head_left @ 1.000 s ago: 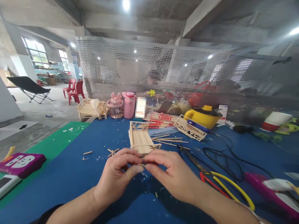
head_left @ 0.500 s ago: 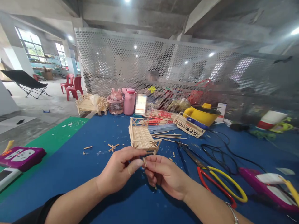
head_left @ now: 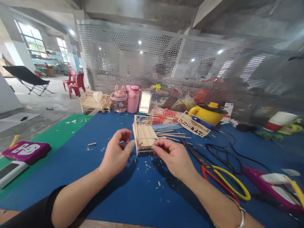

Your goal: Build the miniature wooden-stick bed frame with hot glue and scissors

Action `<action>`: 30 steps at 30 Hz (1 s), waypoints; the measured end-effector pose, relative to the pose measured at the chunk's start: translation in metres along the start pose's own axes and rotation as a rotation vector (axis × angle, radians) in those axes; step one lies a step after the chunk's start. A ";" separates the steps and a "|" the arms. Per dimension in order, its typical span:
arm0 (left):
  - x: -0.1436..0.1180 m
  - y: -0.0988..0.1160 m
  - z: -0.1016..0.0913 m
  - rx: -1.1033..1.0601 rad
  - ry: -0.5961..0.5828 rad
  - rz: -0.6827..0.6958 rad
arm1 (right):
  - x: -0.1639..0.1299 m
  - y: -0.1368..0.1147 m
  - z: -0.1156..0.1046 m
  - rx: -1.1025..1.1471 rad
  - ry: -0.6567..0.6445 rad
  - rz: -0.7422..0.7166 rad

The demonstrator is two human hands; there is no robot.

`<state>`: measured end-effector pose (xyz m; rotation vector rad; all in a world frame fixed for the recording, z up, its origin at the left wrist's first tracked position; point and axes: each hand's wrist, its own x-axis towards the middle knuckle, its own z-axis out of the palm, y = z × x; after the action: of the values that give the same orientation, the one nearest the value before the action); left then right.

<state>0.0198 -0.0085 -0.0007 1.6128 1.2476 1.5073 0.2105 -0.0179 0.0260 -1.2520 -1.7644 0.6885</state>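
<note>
While the pale wooden-stick frame model (head_left: 144, 135) sits on the blue surface (head_left: 99, 177), right hand (head_left: 174, 156) fingers pinch its near corner; left hand (head_left: 117, 153) fingers, open, hover just left.

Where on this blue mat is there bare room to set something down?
Bare: blue mat between green mat and left hand; also near edge below both hands. Crowded: right of right hand, scissors, cables; behind stick frame.
</note>
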 end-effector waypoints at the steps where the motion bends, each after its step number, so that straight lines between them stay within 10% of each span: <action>1: 0.002 -0.002 0.000 0.014 -0.033 -0.028 | 0.001 -0.002 0.000 -0.095 0.040 -0.057; 8: 0.006 -0.014 0.004 0.103 -0.230 -0.083 | 0.006 -0.002 0.013 -0.472 0.171 -0.285; 22: 0.006 -0.016 0.003 0.138 -0.250 -0.101 | 0.011 0.012 0.025 -0.635 0.261 -0.406; 30: 0.006 -0.020 0.003 0.140 -0.254 -0.075 | 0.011 0.014 0.030 -0.524 0.264 -0.243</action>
<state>0.0172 0.0050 -0.0171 1.7638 1.2765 1.1500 0.1896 -0.0020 0.0031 -1.3561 -1.8883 -0.0907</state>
